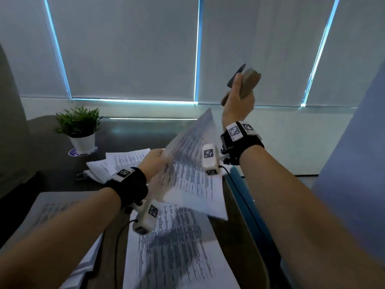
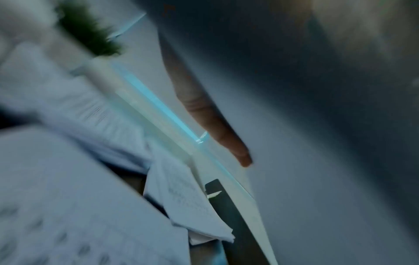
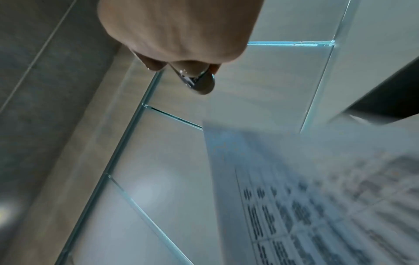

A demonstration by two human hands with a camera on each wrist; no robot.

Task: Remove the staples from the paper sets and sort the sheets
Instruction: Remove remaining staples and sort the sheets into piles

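Note:
My left hand [image 1: 160, 158] holds a set of printed sheets [image 1: 193, 176] by its left edge, lifted and tilted above the dark desk [image 1: 133, 130]. The left wrist view is blurred; one straight finger [image 2: 213, 123] lies along the grey underside of the sheets. My right hand [image 1: 239, 86] is raised high to the right of the sheets and grips a brownish staple remover [image 1: 249, 84] in a fist. The tool's metal tip [image 3: 199, 83] pokes out below the right hand [image 3: 179, 35], and the held sheets [image 3: 317, 197] fill the lower right corner.
A loose printed sheet [image 1: 175, 251] lies on the desk under my hands. A paper stack [image 1: 52, 207] sits at the near left and a messy pile [image 1: 120, 161] further back. A potted plant [image 1: 80, 126] stands at the far left, with closed blinds behind.

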